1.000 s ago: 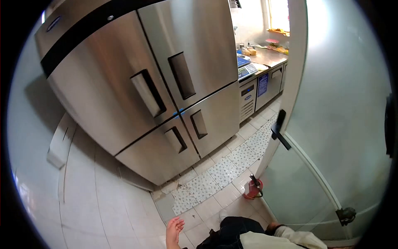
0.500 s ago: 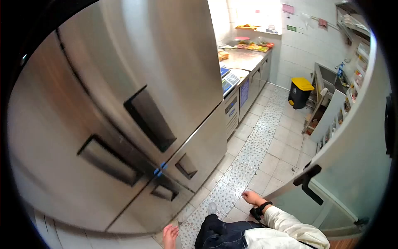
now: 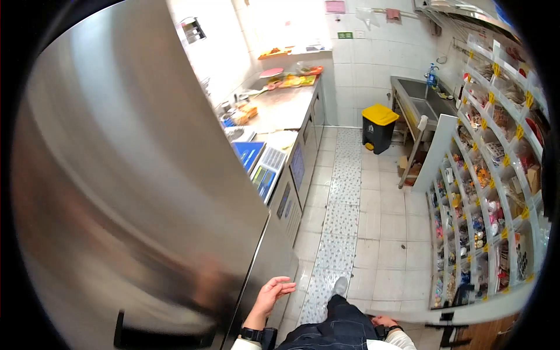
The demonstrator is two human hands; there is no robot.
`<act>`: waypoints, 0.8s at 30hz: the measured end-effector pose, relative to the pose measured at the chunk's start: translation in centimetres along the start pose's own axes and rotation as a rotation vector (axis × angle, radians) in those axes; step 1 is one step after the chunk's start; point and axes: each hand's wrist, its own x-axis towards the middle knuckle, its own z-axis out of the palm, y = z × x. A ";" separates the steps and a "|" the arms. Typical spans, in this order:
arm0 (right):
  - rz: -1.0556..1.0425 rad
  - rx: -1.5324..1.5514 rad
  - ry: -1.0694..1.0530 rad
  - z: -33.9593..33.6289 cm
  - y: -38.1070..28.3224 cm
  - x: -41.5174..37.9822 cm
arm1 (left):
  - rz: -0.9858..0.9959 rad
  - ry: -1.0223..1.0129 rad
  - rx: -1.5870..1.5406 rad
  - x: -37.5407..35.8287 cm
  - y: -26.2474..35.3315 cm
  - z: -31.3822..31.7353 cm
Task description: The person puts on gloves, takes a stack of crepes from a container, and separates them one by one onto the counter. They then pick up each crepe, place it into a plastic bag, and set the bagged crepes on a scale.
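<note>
- A steel refrigerator (image 3: 134, 192) fills the left side; we read no writing on it.
- White shelves (image 3: 496, 192) with yellow tags, too small to read, line the right.
- A yellow-lidded bin (image 3: 378, 125) stands far back.
- Our left hand (image 3: 273, 291) hangs open, fingers spread, beside the refrigerator's near corner.
- Our right hand (image 3: 385, 321) is mostly hidden; we cannot tell its grip.

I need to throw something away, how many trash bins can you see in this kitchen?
1. A black trash bin with a yellow lid stands on the floor against the far wall, beside the steel sink. Others may be hidden behind the fridge.
</note>
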 end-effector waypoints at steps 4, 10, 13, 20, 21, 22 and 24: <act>-0.048 0.087 -0.042 -3.4 -5.9 3.5 | -0.046 0.056 0.001 10.3 4.1 3.3; -0.038 -0.056 0.133 -12.0 -14.6 12.5 | 0.040 -0.006 -0.011 20.2 8.9 5.4; -0.102 0.051 0.219 -16.7 -20.2 13.3 | 0.025 0.044 -0.086 25.1 9.3 4.3; 0.131 -0.096 0.152 -24.7 -25.0 18.9 | 0.080 0.119 -0.216 39.4 11.4 2.7; 0.138 -0.174 0.118 -25.8 -24.8 20.4 | 0.087 0.134 -0.232 42.2 12.3 2.7; 0.093 -0.176 0.065 -26.9 -21.6 23.4 | 0.080 0.158 -0.248 44.1 13.4 3.0; 0.003 -0.086 -0.082 -28.9 -16.2 28.9 | 0.066 0.210 -0.240 48.5 15.6 3.4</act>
